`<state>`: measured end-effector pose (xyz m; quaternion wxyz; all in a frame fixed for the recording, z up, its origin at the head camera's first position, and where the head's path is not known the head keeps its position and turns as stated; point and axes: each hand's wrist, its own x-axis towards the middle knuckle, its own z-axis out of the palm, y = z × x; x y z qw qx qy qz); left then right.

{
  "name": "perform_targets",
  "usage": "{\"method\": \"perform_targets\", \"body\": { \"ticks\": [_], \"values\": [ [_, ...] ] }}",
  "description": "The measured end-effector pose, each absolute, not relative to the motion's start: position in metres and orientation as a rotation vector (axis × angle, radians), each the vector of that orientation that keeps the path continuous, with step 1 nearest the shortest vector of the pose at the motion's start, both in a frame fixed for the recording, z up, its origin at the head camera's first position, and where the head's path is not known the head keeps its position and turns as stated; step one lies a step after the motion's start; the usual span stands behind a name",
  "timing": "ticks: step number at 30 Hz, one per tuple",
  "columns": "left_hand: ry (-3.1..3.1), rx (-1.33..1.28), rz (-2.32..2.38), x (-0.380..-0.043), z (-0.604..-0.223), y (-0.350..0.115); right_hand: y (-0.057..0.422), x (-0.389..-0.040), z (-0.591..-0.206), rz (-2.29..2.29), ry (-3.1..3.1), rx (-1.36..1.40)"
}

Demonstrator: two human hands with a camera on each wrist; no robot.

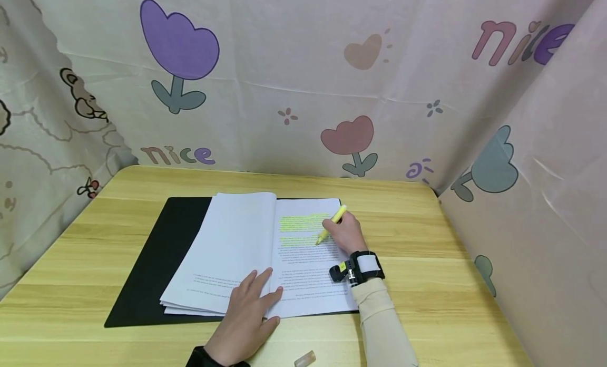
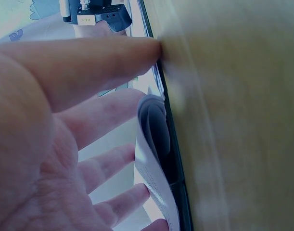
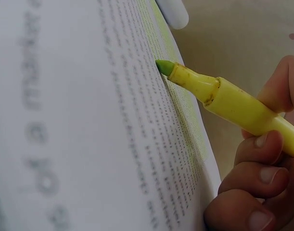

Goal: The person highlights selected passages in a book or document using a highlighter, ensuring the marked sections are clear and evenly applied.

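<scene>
My right hand (image 1: 348,234) grips a yellow highlighter (image 1: 338,215), its green tip down at a line of text on the right-hand page (image 1: 313,282). In the right wrist view the highlighter (image 3: 252,113) is uncapped, with curled fingers (image 3: 262,178) around its barrel. Yellow-green marking covers the upper lines of that page. Fingers spread, my left hand (image 1: 246,317) rests at the lower middle of the open document, by the fold. The left wrist view shows this hand (image 2: 65,144) with its fingertips on the curved paper edge and nothing gripped.
The left-hand pages (image 1: 232,240) lie folded over on a black folder (image 1: 142,282). A small translucent cap (image 1: 305,358) lies near the table's front edge. The wooden table (image 1: 427,303) meets printed curtains (image 1: 284,82) at the back and sides.
</scene>
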<state>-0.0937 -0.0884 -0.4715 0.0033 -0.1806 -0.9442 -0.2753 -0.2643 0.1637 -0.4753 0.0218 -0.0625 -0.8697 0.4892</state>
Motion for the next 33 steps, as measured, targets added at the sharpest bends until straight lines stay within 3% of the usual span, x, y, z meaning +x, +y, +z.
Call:
{"method": "perform_targets", "body": {
  "ticks": [33],
  "values": [
    [-2.962,-0.560,-0.872,-0.0941,-0.4714,-0.0883,0.1679,-0.2635,-0.4718,1.546,-2.696,-0.210]
  ]
}}
